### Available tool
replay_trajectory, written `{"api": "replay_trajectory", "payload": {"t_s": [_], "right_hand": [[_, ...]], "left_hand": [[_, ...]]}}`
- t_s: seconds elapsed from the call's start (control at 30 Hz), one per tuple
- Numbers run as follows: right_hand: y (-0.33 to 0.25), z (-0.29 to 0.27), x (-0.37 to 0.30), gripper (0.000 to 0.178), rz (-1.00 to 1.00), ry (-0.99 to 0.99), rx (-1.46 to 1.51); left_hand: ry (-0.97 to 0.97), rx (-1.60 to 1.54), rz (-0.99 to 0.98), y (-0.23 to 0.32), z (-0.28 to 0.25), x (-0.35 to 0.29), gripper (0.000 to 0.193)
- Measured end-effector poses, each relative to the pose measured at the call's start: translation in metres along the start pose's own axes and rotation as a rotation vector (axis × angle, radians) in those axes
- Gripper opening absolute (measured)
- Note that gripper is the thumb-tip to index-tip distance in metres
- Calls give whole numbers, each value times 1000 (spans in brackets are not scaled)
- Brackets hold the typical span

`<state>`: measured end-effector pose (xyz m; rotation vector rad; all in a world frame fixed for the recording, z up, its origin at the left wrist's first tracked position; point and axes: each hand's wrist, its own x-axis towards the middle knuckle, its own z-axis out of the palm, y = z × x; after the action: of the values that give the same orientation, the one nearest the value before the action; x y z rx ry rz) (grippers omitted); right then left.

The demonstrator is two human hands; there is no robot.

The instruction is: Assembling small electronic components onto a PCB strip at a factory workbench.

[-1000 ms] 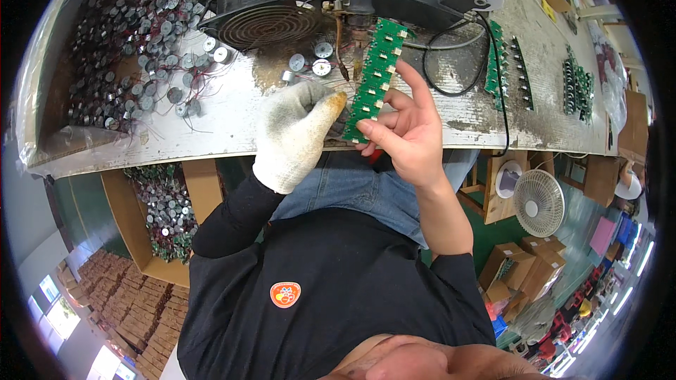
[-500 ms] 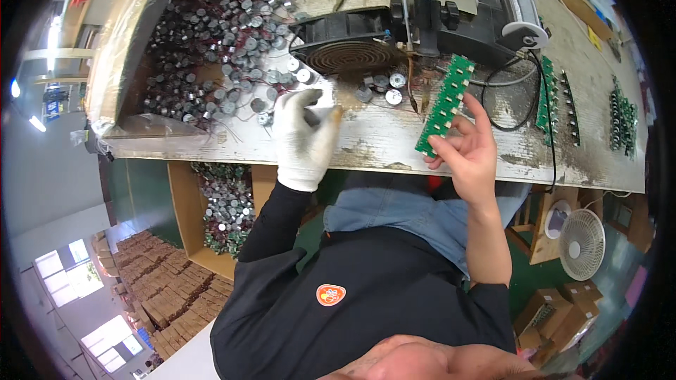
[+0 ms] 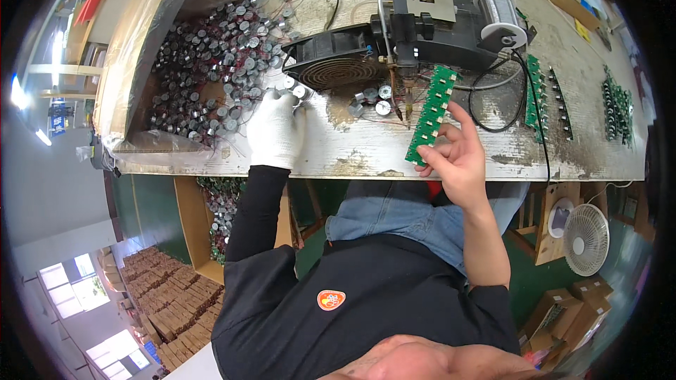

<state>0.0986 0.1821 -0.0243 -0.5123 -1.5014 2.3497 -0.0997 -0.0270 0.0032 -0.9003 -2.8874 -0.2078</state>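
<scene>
My right hand [image 3: 456, 158], bare, grips a long green circuit board [image 3: 433, 112] by its lower end, thumb on the face and fingers behind. The board tilts, its upper end leaning right, and carries a row of small pale parts. My left hand [image 3: 273, 130], in a white glove, reaches over the bench at the edge of a heap of small round metal motors [image 3: 232, 67] with thin wires. Its fingers are bent and foreshortened, the thumb standing apart. Two motors [image 3: 298, 91] lie by its fingertips; anything under the hand is hidden.
A black fan [image 3: 338, 67] stands behind several loose motors [image 3: 382, 107]. Right of it are an upright soldering fixture [image 3: 407, 91] and a solder wire spool [image 3: 501, 17]. A black cable [image 3: 524, 98] loops there. More circuit boards [image 3: 536, 98] lie at the right. A carton [image 3: 193, 218] sits below the bench.
My left hand has moved left, toward the motor heap, and turned its back upward. My right hand keeps the circuit board at nearly the same place. The whole view has shifted slightly.
</scene>
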Motion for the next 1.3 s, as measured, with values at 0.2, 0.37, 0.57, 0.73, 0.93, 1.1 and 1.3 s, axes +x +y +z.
{"api": "replay_trajectory", "payload": {"t_s": [0.2,0.37,0.57,0.73,0.93,1.1,1.3], "right_hand": [[-1,-4,-2,72,8,-11,9],[1,-5,-3,73,1,-2,17],[-2,-3,-2,73,17,-24,8],[3,-6,-2,72,-1,-19,14],[0,-3,-3,73,1,-17,5],[2,-6,-4,74,20,-17,9],[2,-4,-3,75,36,-23,0]], "left_hand": [[-10,8,106,-2,-1,6,11],[204,-384,-5,-18,-6,-3,11],[78,-1733,-517,-30,2,-31,21],[-46,-1868,-503,0,-3,-29,22],[25,-1616,-371,24,-2,-29,16],[-278,-1429,-360,56,-3,-43,17],[-459,-1413,-336,89,1,-56,26]]}}
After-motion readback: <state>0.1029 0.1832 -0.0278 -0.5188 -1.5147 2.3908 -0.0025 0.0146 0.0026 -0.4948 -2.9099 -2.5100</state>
